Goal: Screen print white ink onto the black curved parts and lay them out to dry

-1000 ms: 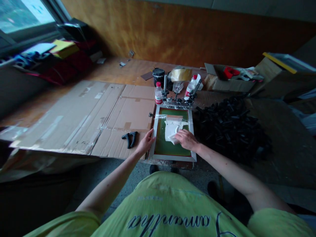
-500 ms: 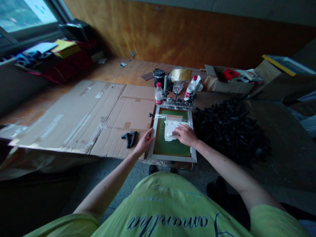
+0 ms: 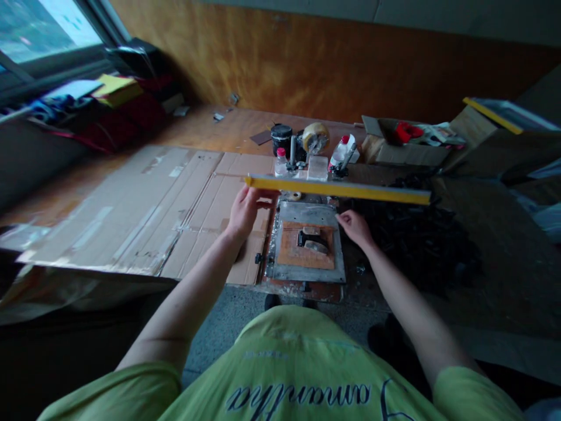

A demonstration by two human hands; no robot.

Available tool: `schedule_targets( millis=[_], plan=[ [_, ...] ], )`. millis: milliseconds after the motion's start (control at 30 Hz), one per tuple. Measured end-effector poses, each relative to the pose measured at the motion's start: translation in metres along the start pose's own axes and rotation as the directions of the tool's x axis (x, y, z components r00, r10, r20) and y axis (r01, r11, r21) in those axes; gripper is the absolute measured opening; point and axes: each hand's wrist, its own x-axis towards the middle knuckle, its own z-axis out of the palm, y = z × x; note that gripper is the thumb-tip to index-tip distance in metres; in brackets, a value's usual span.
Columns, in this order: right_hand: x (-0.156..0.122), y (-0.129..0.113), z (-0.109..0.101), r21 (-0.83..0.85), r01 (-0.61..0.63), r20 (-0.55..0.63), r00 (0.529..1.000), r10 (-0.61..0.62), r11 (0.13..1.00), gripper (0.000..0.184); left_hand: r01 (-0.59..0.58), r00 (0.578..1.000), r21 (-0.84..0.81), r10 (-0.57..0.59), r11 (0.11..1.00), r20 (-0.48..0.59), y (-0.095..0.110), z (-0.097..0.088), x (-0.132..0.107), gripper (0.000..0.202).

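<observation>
Upside down to me, across the front of my green shirt, runs dark script that looks like "amantha", with one larger letter at its right end that I can't make out. The small print above it is too small to read, as are the labels on the far bottles.

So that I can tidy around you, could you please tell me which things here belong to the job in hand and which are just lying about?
In use: left hand, right hand, long yellow bar, black plastic part, orange pad.
Lying about: tape roll, black tin, plastic bottle, flattened cardboard.
</observation>
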Motion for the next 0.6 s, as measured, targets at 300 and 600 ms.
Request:
schedule_targets(
  millis=[300,600],
  plan=[
    [-0.061,-0.065,0.059,-0.323,0.045,0.158,0.987,0.007,0.945,0.015,0.309,0.950,-0.061,-0.311,0.949,-0.019,-0.021,0.035,-0.040,0.062],
    [-0.077,-0.112,0.049,-0.007,0.426,0.186,0.889,-0.417,0.905,0.016,0.696,0.715,-0.166,-0.696,0.699,0.065,-0.091,0.017,-0.117,0.047]
  ],
)
